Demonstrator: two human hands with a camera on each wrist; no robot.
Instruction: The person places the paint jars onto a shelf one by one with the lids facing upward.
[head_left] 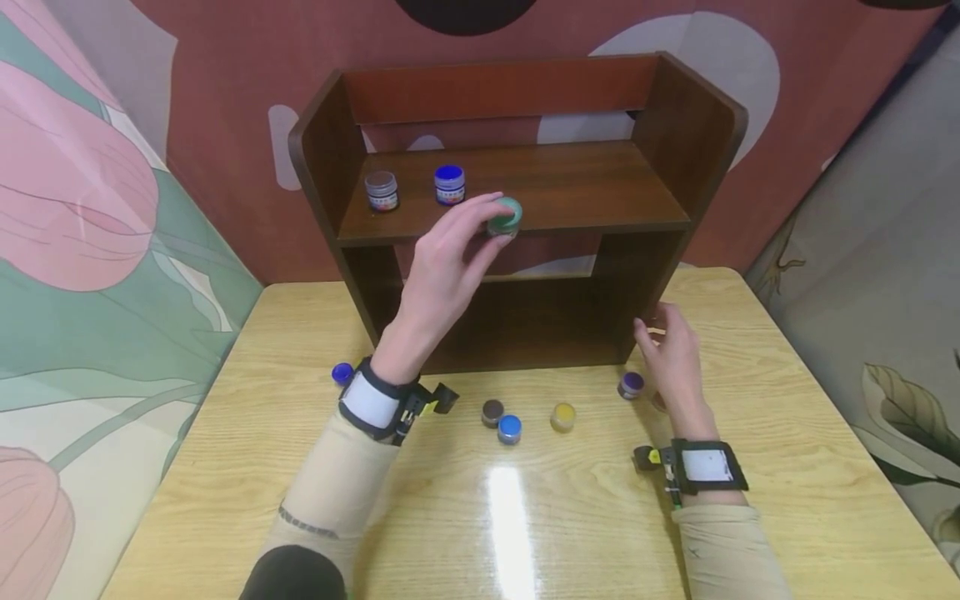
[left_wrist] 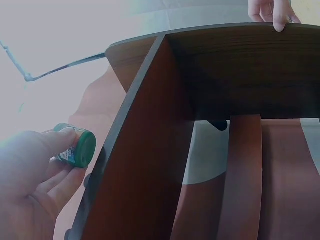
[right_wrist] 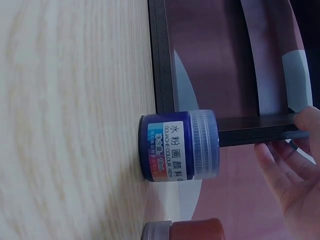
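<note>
At the left of the head view, a blue-topped jar (head_left: 342, 373) is sitting beside your left wrist strap. In the upper middle, a grey-topped jar (head_left: 381, 192) and a deep blue jar (head_left: 450, 185) are standing on the shelf (head_left: 577, 187). Just right of them, your left hand (head_left: 444, 265) is pinching the green jar (head_left: 505, 218) at the shelf's front edge; it is showing a round green lid and a pale, multicoloured label. Your fingers are covering part of that label, its print is staying unreadable, and you cannot tell whether the base is touching the shelf. At the right, your right hand (head_left: 671, 358) is gripping the side panel (head_left: 637, 279). In the right wrist view, the bottom edge is cutting off an orange-brown jar (right_wrist: 197, 230).
</note>
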